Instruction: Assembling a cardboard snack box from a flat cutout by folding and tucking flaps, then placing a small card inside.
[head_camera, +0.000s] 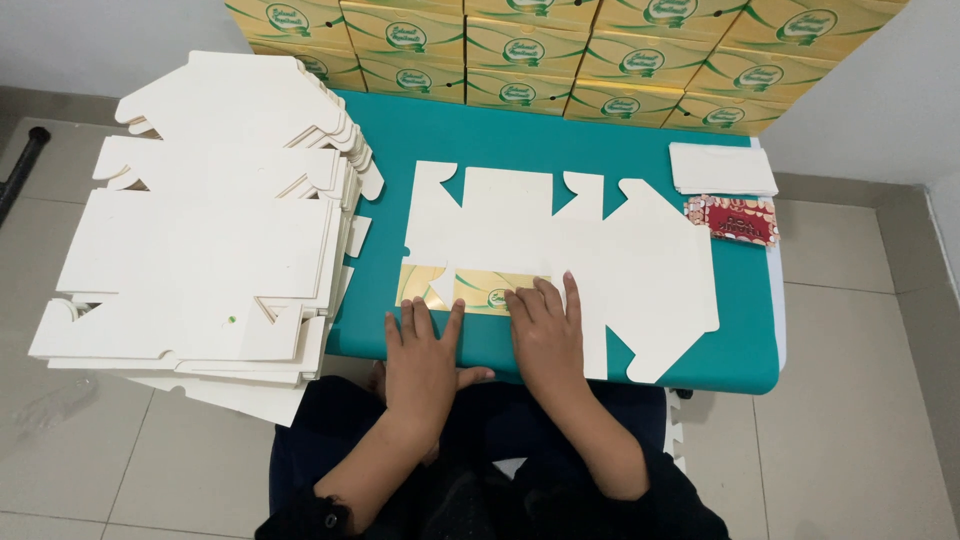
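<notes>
A flat white die-cut cardboard box blank lies unprinted side up on the teal table. Its near flap is folded over, showing a gold and green printed face. My left hand rests flat, fingers spread, on the table's near edge just below that flap. Next to it, my right hand presses palm down on the blank, fingertips on the flap's edge. Neither hand grips anything.
A tall stack of white flat blanks fills the left side. Assembled gold and green boxes are stacked along the wall behind. A small pile of white sheets and a red patterned packet lie at the right rear.
</notes>
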